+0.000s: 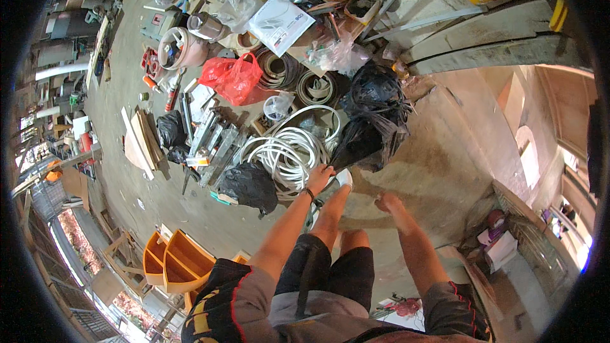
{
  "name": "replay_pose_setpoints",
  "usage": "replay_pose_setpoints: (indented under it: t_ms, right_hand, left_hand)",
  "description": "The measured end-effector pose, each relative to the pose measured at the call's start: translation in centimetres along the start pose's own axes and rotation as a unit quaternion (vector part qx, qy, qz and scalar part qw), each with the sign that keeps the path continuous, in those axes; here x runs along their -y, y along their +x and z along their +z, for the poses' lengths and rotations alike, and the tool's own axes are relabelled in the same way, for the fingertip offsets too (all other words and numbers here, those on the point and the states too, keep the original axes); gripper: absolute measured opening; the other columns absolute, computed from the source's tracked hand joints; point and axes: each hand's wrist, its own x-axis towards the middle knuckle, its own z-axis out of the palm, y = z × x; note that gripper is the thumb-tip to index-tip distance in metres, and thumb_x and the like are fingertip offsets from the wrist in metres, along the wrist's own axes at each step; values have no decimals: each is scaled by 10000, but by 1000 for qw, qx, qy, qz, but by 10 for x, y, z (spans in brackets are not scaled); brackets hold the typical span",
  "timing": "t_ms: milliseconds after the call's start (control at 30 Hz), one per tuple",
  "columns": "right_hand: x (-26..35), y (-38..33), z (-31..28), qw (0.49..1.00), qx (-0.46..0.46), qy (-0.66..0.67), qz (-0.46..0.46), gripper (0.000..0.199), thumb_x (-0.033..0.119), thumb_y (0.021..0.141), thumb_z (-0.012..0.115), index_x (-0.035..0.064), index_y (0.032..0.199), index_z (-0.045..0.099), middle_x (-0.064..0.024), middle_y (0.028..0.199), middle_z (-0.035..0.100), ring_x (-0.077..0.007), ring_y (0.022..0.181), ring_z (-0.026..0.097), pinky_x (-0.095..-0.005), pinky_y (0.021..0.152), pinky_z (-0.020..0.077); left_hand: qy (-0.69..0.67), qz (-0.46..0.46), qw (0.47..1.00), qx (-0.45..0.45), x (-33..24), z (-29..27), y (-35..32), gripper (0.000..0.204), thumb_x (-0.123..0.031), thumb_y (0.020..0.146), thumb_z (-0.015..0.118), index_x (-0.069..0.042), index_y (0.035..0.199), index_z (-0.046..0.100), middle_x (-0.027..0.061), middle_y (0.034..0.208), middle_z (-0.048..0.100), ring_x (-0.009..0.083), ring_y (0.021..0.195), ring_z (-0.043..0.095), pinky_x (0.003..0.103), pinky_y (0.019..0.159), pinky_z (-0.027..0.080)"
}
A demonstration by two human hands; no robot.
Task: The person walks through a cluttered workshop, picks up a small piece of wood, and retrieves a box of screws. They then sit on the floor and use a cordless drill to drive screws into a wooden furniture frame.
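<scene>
The left hand point(319, 178) closes its grip on the black bag point(372, 124) beside the white hose coil point(289, 152), while the right hand point(387, 203) hangs loosely curled, holding nothing

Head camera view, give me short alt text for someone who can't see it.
A person's left hand reaches down to a coil of white hose on a cluttered concrete floor, beside black bags and a red bag. The right hand hangs free.

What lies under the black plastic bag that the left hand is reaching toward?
The black plastic bag rests partly on the coil of white hose and the concrete floor. The left hand touches its lower edge. Whatever lies beneath is covered.
</scene>
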Motion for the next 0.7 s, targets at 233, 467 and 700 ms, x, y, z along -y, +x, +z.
replay_pose_setpoints:
  t_ms: [233,467,700]
  right_hand:
    - [-29,36,158,978,74,-126,-149,391,351,875,533,63,1107,659,-199,1125,648,-363,1052,621,-492,861,495]
    - [36,-46,104,993,75,-79,-47,390,329,872,513,99,1155,653,-149,1207,633,-338,1135,590,-491,902,478]
    - [33,-52,82,990,103,-85,-40,412,325,856,514,140,1204,632,-150,1218,624,-355,1148,571,-489,909,472]
  left_hand:
    - [-22,-16,996,-88,71,-24,7,308,-294,904,598,-6,998,654,86,805,682,161,734,655,303,668,507]
    - [65,-77,990,-96,73,-71,-43,379,-348,876,557,-7,1009,655,127,847,698,277,803,668,388,735,495]
    - [-38,-133,988,-71,89,-46,-86,348,-329,893,583,-12,1017,653,88,801,695,201,767,675,348,724,515]
